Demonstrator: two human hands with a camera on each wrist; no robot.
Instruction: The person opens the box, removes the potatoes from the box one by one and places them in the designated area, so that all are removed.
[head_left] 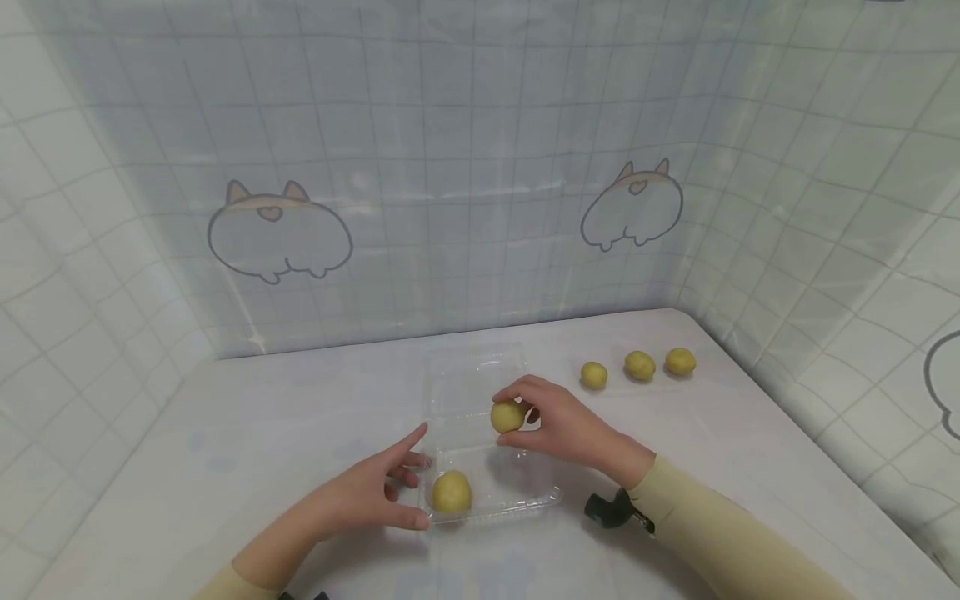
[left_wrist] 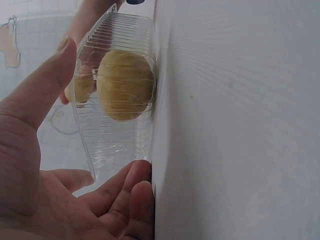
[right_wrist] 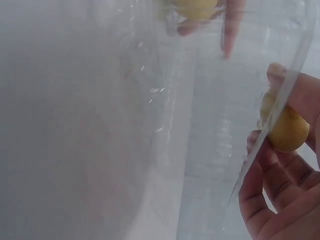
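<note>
From the head view, the right hand (head_left: 558, 425) pinches a small round yellow ball (head_left: 507, 416) over the clear plastic clamshell tray (head_left: 491, 492) on the white worktop (head_left: 225, 467). A second yellow ball (head_left: 451, 491) already lies inside; three more yellow balls (head_left: 640, 365) wait near the right corner, so most appear left.

The left wrist view shows the left hand (left_wrist: 40, 165), its grip relaxed with straight fingers bracing the tray's edge.

The right wrist view shows fingertips (right_wrist: 270, 150) curled round the held ball.

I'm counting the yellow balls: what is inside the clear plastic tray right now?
One yellow ball lies in the clear plastic tray. The right hand holds a second ball over it. Nothing else shows inside.
</note>
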